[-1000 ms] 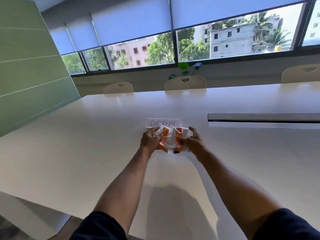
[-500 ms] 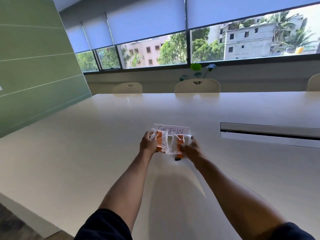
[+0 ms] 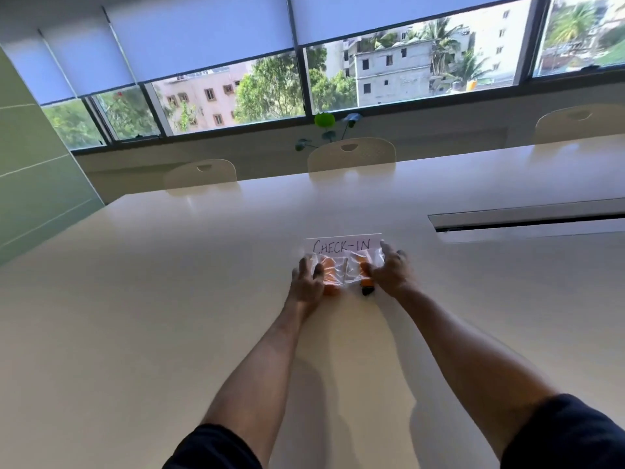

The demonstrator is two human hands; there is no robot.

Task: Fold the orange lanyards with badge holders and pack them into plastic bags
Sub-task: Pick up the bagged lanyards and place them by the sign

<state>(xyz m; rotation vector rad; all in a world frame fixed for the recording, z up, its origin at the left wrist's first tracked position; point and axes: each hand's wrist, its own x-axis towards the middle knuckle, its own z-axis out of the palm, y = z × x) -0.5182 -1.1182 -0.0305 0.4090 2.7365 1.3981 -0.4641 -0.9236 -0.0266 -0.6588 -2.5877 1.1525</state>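
I have both arms stretched out over the white counter (image 3: pixel 169 316), with dark sleeves showing at the near edge of the view. Two clear plastic bags lie side by side on the counter, touching or nearly so, just in front of a white card (image 3: pixel 341 244) lettered CHECK-IN. The left bag (image 3: pixel 326 267) holds a folded orange lanyard (image 3: pixel 328 272); the right bag (image 3: pixel 360 264) holds another orange lanyard (image 3: pixel 366 270), and a dark end piece (image 3: pixel 367 290) pokes out of its near edge onto the counter.

My left hand (image 3: pixel 306 282) rests on the left bag with its fingers spread and fairly straight, pressing down on the plastic rather than gripping it. My right hand (image 3: pixel 390 270) lies over the right side of the right bag, fingers reaching up toward the card; they look loosely extended, but I cannot tell for sure whether the thumb pinches the bag's edge.

Across the counter stand three pale chairs, and a long recessed slot (image 3: pixel 527 220) runs along the counter to the right. Behind the chairs a small green plant (image 3: pixel 324 121) sits on the window ledge.
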